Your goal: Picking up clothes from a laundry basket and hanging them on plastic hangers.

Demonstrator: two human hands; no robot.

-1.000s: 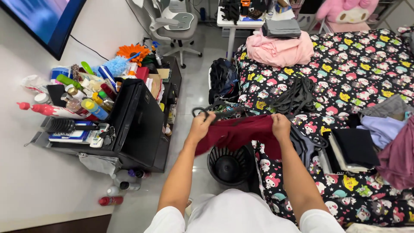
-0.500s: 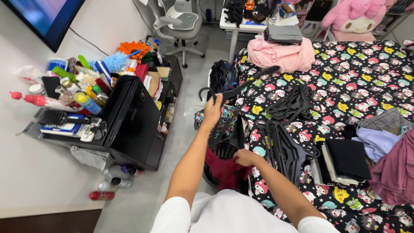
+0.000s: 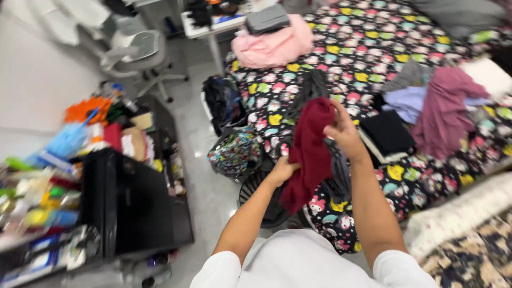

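Beyond and to the right of both hands spreads the bed [image 3: 426,32], its black cover printed all over with bright cartoon figures, carrying a pink bundle [image 3: 272,45] far ahead of the hands and a maroon cloth [image 3: 445,101] with lilac and black folded pieces well to the right. Left of the hands stands a black cabinet [image 3: 133,202], its top crowded with blurred bottles and a blue duster. Just below the hands, on the pale floor against the bed's edge, sits a black round basket [image 3: 266,200], with a patterned bag [image 3: 234,152] just beside it to the left. Between the hands hangs the dark red garment [image 3: 309,152]: the right hand [image 3: 344,133] is closed on its upper part, pinching the cloth, and the left hand [image 3: 282,170] grips its lower edge from the left, fingers curled into the fabric.
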